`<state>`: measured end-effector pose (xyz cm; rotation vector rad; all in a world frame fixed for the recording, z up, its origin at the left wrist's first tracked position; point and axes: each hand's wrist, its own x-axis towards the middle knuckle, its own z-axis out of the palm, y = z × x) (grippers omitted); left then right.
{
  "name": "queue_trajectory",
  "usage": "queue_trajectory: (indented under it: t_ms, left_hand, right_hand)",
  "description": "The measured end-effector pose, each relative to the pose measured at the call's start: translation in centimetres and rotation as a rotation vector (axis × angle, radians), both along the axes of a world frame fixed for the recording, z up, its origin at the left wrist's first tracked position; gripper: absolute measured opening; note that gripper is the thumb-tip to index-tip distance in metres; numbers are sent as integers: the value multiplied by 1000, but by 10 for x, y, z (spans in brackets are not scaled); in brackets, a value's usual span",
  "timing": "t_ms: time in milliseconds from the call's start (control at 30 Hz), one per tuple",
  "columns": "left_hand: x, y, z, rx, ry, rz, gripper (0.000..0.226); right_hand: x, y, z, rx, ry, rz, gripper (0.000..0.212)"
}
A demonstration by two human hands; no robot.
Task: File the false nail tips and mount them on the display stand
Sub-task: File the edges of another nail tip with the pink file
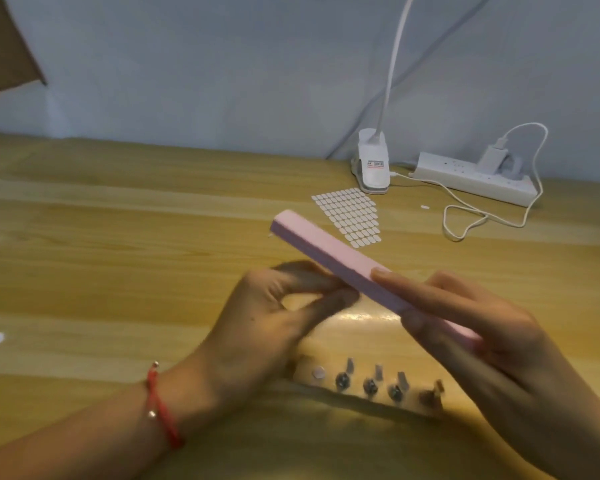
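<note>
Right hand (482,341) grip clasps pink file block (326,251), slanting toward 11 o'clock. Left hand (264,327) fingertips pinch at block's underside; blurred, contents cannot tell. Display stand (370,386) bearing nail tips (379,371) on worktop (118,237), 6 o'clock.

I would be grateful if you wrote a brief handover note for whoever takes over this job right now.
Right hand grips the long pink rectangular sanding block by its near end. Left hand pinches thumb and forefinger together against the block's underside; what they hold is too blurred to tell. The row of small pegs on dark round bases stands on the wooden table nearest the person, the white sheet of oval adhesive tabs beyond. Done: no tip visibly mounted. Left: filing, then mounting.
</note>
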<state>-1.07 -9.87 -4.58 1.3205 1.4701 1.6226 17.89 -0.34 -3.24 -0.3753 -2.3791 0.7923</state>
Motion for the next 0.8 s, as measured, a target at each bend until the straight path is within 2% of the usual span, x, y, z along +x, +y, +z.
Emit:
queue_trajectory:
  t_ms: [67, 200, 300, 433, 500, 633, 733, 800]
  left_hand:
    - [-5, 1, 1, 17, 1, 43, 18]
    - [1, 2, 2, 14, -13, -24, 14]
    - [-6, 2, 3, 52, -28, 26, 20]
    - [-2, 1, 2, 34, -33, -64, 15]
    - [-6, 1, 3, 64, -35, -24, 18]
    - [-2, 0, 5, 60, -10, -70, 18]
    - [-9, 1, 4, 77, -74, -10, 22]
    - [-5, 1, 3, 84, -40, -20, 19]
  right_hand:
    - [1, 0, 0, -10, 18, -19, 41]
    - [-1, 0, -1, -20, 7, 11, 41]
    - [0, 0, -1, -11, 23, 0, 41]
    - [-1, -1, -1, 5, 2, 22, 39]
    - [1, 0, -1, 19, -9, 4, 39]
    - [-2, -1, -3, -38, 10, 29, 39]
    - [1, 0, -3, -57, 22, 6, 40]
    - [-1, -1, -3, -79, 30, 9, 40]
